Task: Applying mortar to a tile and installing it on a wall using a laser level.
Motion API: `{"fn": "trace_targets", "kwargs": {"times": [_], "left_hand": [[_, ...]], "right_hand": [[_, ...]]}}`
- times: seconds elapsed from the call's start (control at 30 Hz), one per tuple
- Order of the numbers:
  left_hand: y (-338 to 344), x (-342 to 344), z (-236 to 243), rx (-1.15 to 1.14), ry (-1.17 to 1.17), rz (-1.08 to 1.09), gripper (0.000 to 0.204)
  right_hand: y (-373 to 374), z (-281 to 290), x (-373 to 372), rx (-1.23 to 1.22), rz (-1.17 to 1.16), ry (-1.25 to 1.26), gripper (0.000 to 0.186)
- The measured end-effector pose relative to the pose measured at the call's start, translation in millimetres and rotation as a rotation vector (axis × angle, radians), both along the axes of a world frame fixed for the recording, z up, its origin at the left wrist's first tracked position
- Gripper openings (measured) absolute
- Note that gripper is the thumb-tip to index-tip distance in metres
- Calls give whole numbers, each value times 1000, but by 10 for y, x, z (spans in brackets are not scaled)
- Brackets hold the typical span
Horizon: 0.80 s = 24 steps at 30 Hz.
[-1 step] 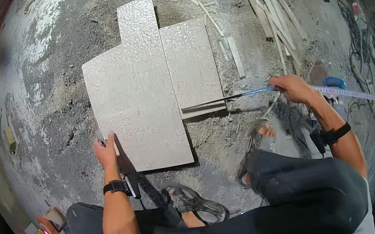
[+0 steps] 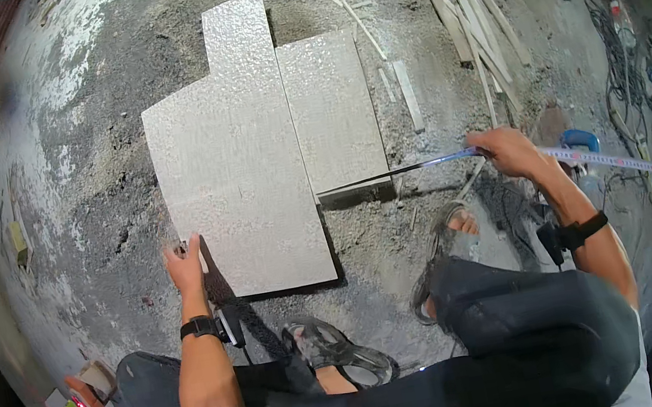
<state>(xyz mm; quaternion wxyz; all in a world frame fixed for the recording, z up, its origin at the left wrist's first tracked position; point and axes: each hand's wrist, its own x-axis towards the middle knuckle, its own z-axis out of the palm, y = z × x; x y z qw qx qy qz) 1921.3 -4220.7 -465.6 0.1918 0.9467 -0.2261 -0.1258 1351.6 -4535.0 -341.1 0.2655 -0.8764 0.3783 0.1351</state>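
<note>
A large grey textured tile (image 2: 237,167) with a narrow upper tab lies flat on the dusty floor. A smaller grey tile (image 2: 331,111) lies against its right side. My left hand (image 2: 185,267) rests at the large tile's lower left corner, fingers together, with a small dark thing at the fingertips; the grip is unclear. My right hand (image 2: 504,150) pinches a measuring tape (image 2: 391,175). The tape runs left to the tiles' lower edge and right past my wrist.
Wooden strips (image 2: 452,2) lie at the back right. Tangled cables (image 2: 634,71) lie at the far right. A blue object (image 2: 581,139) sits behind my right wrist. My sandalled feet (image 2: 446,239) are near the tiles. A small orange tool (image 2: 81,399) lies at the lower left.
</note>
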Motion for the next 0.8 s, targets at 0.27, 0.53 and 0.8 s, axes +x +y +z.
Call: {"fn": "trace_targets", "kwargs": {"times": [0.27,0.53,0.8], "left_hand": [[134,-130,52,39,160,29,76],[255,53,-125,46,312,-1,77],[106,-187,60,75,347,12,77]], "right_hand": [[222,-172,-21,-35,-9,84,19],[211,-243,17,-26,-16,145,34],[174,-262,-69,-23,-25,114,34]]}}
